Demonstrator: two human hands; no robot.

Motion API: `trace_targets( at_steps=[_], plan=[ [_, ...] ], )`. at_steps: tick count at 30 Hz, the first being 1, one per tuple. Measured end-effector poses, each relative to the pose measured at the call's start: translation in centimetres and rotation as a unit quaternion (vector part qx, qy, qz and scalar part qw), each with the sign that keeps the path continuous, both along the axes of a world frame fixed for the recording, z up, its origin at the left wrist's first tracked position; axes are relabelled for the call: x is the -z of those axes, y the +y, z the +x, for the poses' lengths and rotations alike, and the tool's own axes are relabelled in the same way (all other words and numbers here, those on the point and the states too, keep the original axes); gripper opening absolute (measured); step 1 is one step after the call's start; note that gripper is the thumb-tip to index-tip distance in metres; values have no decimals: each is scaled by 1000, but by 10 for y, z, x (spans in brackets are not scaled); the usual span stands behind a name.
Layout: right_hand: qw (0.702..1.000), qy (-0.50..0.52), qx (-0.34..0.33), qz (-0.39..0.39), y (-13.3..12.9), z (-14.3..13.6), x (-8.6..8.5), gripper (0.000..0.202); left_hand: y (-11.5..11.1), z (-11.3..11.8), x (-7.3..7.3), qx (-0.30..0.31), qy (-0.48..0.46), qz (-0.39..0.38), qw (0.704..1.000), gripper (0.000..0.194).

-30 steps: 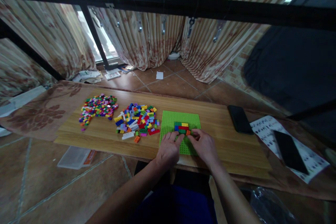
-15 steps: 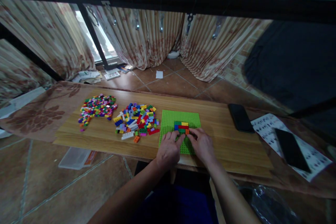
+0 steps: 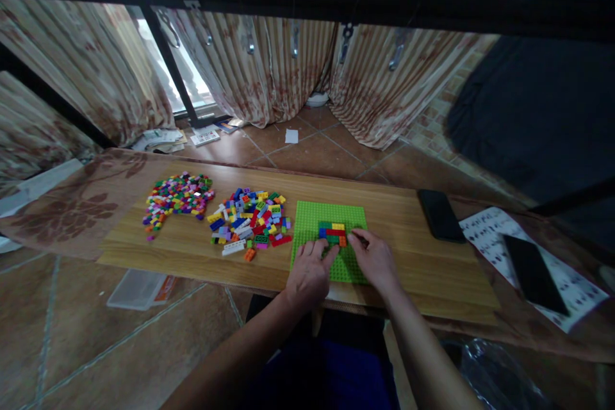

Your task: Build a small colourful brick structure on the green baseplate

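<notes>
A green studded baseplate [image 3: 306, 213] lies on the wooden board, bearing a small flat block of joined toy bricks [image 3: 335, 232] in red, blue, green, yellow and orange. My left hand [image 3: 309, 268] rests over the plate's near left part, thumb and fingers apart, fingertips touching the near edge of the block. Just right of the block, slightly apart from it, is my right hand [image 3: 376, 261]. Its thumb and forefinger are bent together in a pinch; whether anything small is between the tips is hidden.
Loose larger bricks [image 3: 250, 218] lie left of the plate, with a heap of tiny bricks [image 3: 177, 198] farther left. To the right are a black phone [image 3: 441, 216], a printed sheet [image 3: 494, 224] and another dark phone [image 3: 534, 274]. A black bar [image 3: 307, 3] crosses above.
My right hand has drawn back a little to the right, away from the brick block and its orange brick. My left hand stays in place.
</notes>
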State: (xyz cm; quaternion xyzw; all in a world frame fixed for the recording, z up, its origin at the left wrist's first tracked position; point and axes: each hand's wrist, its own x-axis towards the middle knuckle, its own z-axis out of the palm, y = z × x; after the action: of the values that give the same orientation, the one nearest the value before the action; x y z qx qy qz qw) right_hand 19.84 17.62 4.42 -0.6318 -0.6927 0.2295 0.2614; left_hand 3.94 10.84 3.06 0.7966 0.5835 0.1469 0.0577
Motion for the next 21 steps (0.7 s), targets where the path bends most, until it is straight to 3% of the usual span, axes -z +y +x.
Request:
trace_targets(
  at_steps=[9,21],
  plan=[
    [998,-26,44,-40,12,-10,-2,25,0,1,0,-8,-3,9,1000,49],
    [996,-41,34,-76,19,-7,-5,22,0,0,-5,-3,-14,-11,1000,50]
  ],
)
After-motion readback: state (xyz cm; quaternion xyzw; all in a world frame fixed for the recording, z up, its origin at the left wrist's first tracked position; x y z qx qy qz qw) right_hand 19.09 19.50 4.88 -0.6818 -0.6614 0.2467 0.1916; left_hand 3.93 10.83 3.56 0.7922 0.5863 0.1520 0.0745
